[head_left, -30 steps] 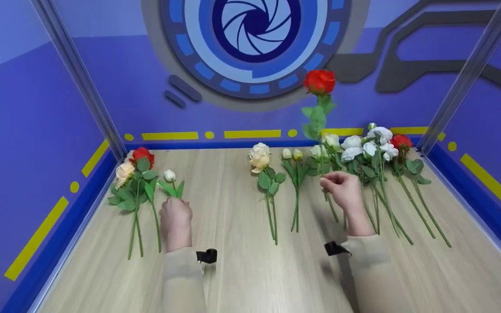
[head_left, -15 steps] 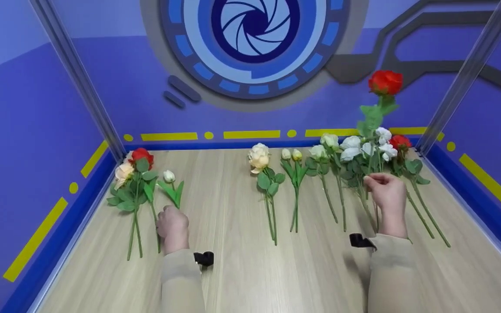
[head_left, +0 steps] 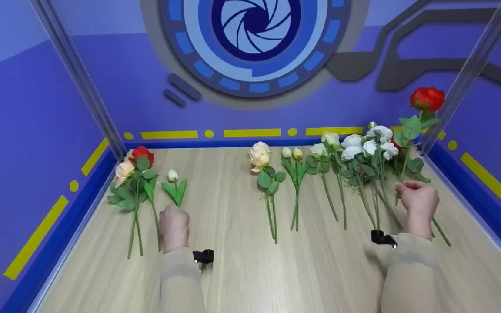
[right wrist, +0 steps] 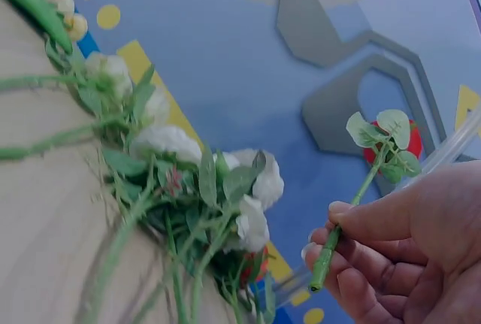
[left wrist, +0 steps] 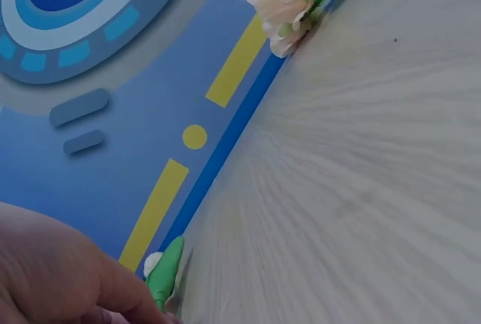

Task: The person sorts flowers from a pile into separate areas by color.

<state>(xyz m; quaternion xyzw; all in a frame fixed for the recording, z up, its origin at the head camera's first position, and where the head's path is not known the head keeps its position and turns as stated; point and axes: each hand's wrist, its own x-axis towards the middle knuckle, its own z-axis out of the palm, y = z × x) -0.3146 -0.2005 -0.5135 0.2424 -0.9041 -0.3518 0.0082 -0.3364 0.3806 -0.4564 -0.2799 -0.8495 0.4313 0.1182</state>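
My right hand (head_left: 418, 201) pinches the stem of a red rose (head_left: 427, 99) between thumb and fingertips, at the far right. The rose stands upright above the table, its bloom high against the back wall; in the right wrist view the cut end of its green stem (right wrist: 323, 260) pokes out below the fingers. At the left, my left hand (head_left: 175, 224) is low over the table with curled fingers around the stem of a white tulip (head_left: 172, 175). The tulip's leaves show beyond the knuckles, while its lower stem is hidden by the hand.
Left of the left hand lie a peach rose (head_left: 124, 172) and another red rose (head_left: 141, 156). Mid-table are cream roses (head_left: 259, 155) and small yellowish tulips (head_left: 297, 153). Pale green roses (head_left: 330, 140) and several white flowers (head_left: 380, 134) lie further right. Blue walls enclose the wooden table (head_left: 242, 269).
The right hand has carried the upright red rose rightward, past the white flowers, and slightly lower at the end. The left hand has shifted a little toward me, staying at the tulip.
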